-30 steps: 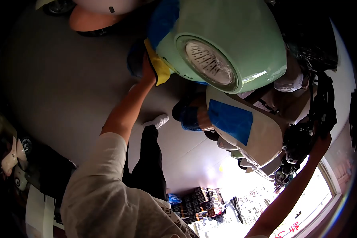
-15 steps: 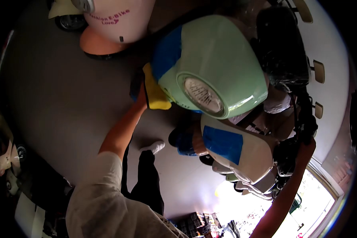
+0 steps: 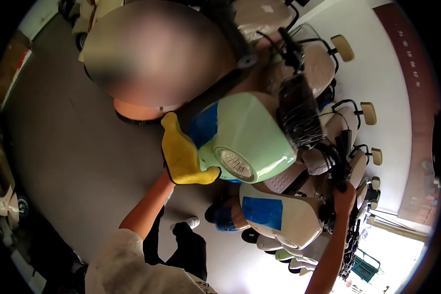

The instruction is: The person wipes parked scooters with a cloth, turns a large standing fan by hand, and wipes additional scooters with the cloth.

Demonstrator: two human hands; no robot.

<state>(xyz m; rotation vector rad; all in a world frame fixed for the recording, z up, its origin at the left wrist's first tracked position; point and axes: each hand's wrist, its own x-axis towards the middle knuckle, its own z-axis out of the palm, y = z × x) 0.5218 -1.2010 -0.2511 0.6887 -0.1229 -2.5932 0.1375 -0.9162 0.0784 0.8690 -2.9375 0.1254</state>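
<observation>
the left hand (image 3: 182,156) is spread in a dark-edged yellow mitt (image 3: 179,147) beside a glossy, rounded green scooter (image 3: 252,130) at the grey floor's (image 3: 103,161) right edge; the right hand (image 3: 345,197) wraps a black handlebar (image 3: 340,166). white chinese characters (image 3: 410,63) line a maroon panel (image 3: 420,127).

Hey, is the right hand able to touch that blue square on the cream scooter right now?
Probably not yet: the right hand seems wrapped around a black handlebar, apart from the blue square. It would likely have to let go first, though nothing covers the square.
</observation>
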